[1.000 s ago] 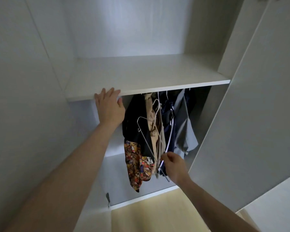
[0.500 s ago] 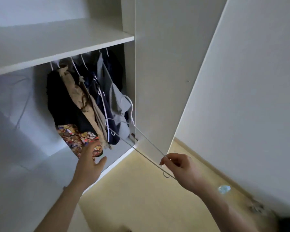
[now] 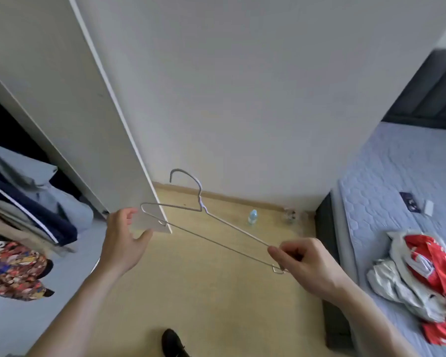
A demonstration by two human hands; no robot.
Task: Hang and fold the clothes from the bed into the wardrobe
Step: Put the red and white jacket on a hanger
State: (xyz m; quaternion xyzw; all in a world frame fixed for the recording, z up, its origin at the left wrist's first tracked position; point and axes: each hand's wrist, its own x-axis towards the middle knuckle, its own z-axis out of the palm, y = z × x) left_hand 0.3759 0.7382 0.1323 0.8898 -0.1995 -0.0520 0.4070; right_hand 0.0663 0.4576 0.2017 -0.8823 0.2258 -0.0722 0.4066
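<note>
Right hand point(image 3: 310, 264) pinching one end of wire hanger point(image 3: 206, 225), left hand point(image 3: 125, 240) relaxed, empty beside far end; red-white garment point(image 3: 422, 282) on bed point(image 3: 386, 176) right of hands—risk: thin grip, hook snagging wardrobe door point(image 3: 93, 112).

A pale yellow wooden floor point(image 3: 204, 292) ran between the furniture, meeting a plain white wall point(image 3: 242, 86) along a light wooden skirting board point(image 3: 229, 197). A small clear plastic bottle with a blue cap point(image 3: 252, 217) stood upright on the floor near that skirting. Just to its right, against the skirting, sat a small blurred object point(image 3: 290, 216), too indistinct to identify. A black shoe point(image 3: 174, 342) showed at the bottom edge. Farther right, a small dark card point(image 3: 410, 202) and a small white rectangular item point(image 3: 428, 207) lay side by side.
</note>
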